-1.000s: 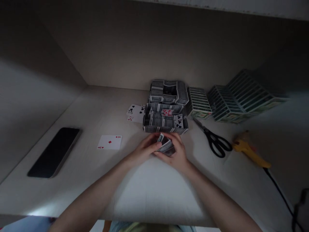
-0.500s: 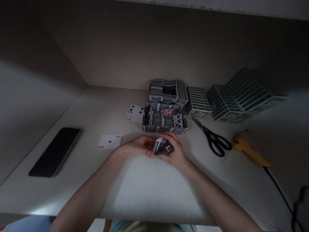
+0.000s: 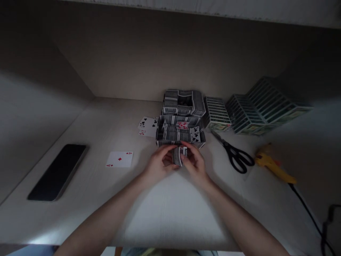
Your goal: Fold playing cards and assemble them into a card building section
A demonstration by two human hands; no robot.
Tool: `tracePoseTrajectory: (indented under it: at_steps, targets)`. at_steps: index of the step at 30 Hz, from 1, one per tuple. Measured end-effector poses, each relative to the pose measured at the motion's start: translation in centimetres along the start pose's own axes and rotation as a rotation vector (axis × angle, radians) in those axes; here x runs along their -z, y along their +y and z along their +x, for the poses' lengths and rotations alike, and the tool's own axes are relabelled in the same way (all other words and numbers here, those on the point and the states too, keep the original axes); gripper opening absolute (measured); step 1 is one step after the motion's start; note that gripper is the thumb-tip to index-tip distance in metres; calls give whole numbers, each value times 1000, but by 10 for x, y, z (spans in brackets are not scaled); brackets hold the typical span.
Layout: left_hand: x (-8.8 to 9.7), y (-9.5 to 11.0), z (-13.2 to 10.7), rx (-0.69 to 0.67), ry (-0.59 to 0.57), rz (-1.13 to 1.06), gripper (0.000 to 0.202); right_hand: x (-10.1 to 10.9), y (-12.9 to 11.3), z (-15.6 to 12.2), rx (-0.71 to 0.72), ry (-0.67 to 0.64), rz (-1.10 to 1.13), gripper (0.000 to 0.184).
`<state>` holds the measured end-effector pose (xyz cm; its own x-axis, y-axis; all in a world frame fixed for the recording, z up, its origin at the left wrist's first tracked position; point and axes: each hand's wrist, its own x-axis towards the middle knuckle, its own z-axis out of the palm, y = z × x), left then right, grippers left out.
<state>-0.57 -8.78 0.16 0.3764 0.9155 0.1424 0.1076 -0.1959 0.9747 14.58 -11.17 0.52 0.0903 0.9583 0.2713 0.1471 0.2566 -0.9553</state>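
Two hands meet over the desk (image 3: 170, 213): the left hand (image 3: 159, 164) and right hand (image 3: 195, 164) both pinch a small packet of cards (image 3: 179, 155) (backs patterned), held just before the card-built box (image 3: 180, 134); scissors (image 3: 234, 154) lie to the right.

Thing: packet of cards (image 3: 179, 155), grey patterned backs, edges blurred.
Pose: on edge, roughly upright.
Hold: pinched between my left hand (image 3: 159, 165) and right hand (image 3: 196, 165).
Place: just in front of the card box (image 3: 181, 136).
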Motion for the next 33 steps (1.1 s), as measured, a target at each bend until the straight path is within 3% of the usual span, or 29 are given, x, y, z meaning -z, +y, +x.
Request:
tracePoseTrajectory:
  at_steps: [4,9,14,21,33]
  targets:
    - [-1,2,-3,-126,94,264,54,-1,4,-1,-47,35,6,34]
    - [-1,7,-5,-143,106,343,56,-4,3,-2,-104,54,79,29]
    - [-3,8,-7,-160,84,351,55,-3,-5,-1,-153,-24,128,22]
    - [-5,5,-8,-152,81,334,54,2,-5,-2,-189,-108,147,31]
    - [-5,4,-7,-171,151,271,52,0,-9,4,-412,-174,276,47]
